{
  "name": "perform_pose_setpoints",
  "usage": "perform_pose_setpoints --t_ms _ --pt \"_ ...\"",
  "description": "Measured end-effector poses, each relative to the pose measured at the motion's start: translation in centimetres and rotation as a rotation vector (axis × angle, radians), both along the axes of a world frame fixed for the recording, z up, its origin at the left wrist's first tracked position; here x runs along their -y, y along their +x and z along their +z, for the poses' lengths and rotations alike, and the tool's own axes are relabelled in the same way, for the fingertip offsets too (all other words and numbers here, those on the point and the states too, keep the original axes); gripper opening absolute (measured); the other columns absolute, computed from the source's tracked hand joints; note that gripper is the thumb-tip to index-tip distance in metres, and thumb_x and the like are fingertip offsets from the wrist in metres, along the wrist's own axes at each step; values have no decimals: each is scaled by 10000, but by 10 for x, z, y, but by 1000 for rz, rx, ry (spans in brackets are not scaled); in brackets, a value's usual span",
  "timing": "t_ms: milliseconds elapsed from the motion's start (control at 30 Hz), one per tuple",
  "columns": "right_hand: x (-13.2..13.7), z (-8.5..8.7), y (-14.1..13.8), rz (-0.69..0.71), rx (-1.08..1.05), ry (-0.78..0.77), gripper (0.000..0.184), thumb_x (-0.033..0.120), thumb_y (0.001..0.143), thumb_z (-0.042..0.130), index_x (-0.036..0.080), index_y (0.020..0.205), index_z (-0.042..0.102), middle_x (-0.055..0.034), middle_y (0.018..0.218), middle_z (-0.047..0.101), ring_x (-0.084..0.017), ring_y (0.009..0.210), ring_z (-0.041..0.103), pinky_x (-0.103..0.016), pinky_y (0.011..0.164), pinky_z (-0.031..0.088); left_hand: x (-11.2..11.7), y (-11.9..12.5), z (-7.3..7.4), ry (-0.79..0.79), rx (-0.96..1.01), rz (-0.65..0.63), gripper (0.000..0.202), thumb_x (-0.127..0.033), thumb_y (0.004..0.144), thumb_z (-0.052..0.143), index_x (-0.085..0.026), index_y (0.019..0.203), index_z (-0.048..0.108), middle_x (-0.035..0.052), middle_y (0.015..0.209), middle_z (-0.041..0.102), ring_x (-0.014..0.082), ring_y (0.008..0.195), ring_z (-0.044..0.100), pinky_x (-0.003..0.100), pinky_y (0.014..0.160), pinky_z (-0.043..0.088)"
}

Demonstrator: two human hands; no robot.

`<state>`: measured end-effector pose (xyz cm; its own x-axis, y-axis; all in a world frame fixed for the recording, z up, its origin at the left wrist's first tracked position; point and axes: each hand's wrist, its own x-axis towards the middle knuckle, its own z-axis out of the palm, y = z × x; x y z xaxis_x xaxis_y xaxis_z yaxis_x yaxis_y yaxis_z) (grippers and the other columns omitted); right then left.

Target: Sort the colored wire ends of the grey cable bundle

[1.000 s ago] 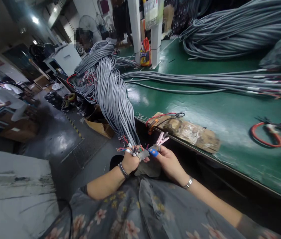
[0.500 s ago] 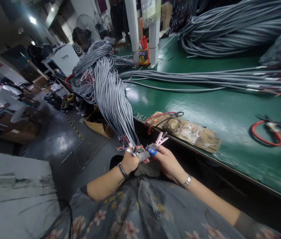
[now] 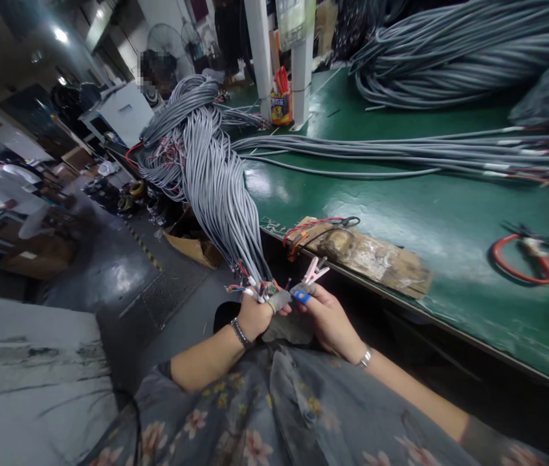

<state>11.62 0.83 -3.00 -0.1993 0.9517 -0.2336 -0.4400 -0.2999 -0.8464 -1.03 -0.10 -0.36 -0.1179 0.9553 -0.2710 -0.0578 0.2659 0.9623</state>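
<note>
My left hand (image 3: 254, 315) is closed around the stripped ends of a thick bundle of grey cables (image 3: 216, 181) that hangs from the green bench down to my lap. Coloured wire ends (image 3: 255, 288) stick out above its fingers, and its thumb wears grey tape. My right hand (image 3: 329, 318) is closed right beside it, with blue tape on one fingertip. It pinches at the wire ends and holds a pink clip-like tool (image 3: 314, 270) that points up and to the right.
The green bench (image 3: 401, 213) runs along my right. A worn cardboard block (image 3: 366, 255) lies at its edge, red-handled pliers (image 3: 527, 259) lie further right, and more grey cable piles (image 3: 449, 58) sit behind. White posts (image 3: 301, 65) stand at the back. Other people work at far left.
Both hands stay together at the wire ends with only slight shifts. The view has drifted a little.
</note>
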Motion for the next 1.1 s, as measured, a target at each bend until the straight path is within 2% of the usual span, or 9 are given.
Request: perform_pose_setpoints --t_ms 167,267,500,667,767,967,1100 --pt "-2 4 2 124 -19 -5 361 494 625 766 191 773 639 29 570 545 -120 527 441 -279 540 353 0 -2 1 7 -40 -67 495 -589 493 792 -144 557 585 15 463 599 123 418 566 256 472 512" --pt "-4 8 2 170 -15 11 365 509 622 765 193 744 630 16 558 572 -132 524 470 -291 547 365 0 -2 3 0 -46 -91 502 -595 476 797 -145 550 586 10 457 594 117 413 560 248 472 510" --pt "-4 2 2 24 84 31 394 546 546 798 210 657 624 4 611 593 -136 557 457 -297 564 388 2 0 2 2 -48 -54 467 -556 491 807 -149 554 587 9 466 600 117 415 564 246 474 508" --pt "-2 3 -1 9 24 -26 390 525 534 812 210 630 605 23 573 553 -121 533 422 -284 548 380 2 1 0 4 -4 20 463 -551 487 802 -147 559 588 12 469 611 122 420 571 250 473 511" --pt "-2 3 2 66 -46 -47 340 482 577 803 202 655 626 29 569 527 -120 541 429 -282 561 387 1 -2 -2 13 -6 -17 435 -530 517 794 -144 548 599 17 464 610 117 414 560 243 462 501" --pt "-5 -11 21 201 -204 -93 256 438 659 743 222 780 680 -18 735 625 -159 646 536 -321 650 458 -1 -9 -3 11 13 -80 386 -488 572 767 -134 550 615 19 456 597 102 397 529 225 431 465" --pt "-14 -18 30 160 -165 -99 385 620 729 613 242 767 680 -38 732 644 -184 648 564 -341 645 483 -5 -7 7 -35 53 -137 391 -483 540 779 -131 536 608 13 432 573 94 379 508 218 413 443"
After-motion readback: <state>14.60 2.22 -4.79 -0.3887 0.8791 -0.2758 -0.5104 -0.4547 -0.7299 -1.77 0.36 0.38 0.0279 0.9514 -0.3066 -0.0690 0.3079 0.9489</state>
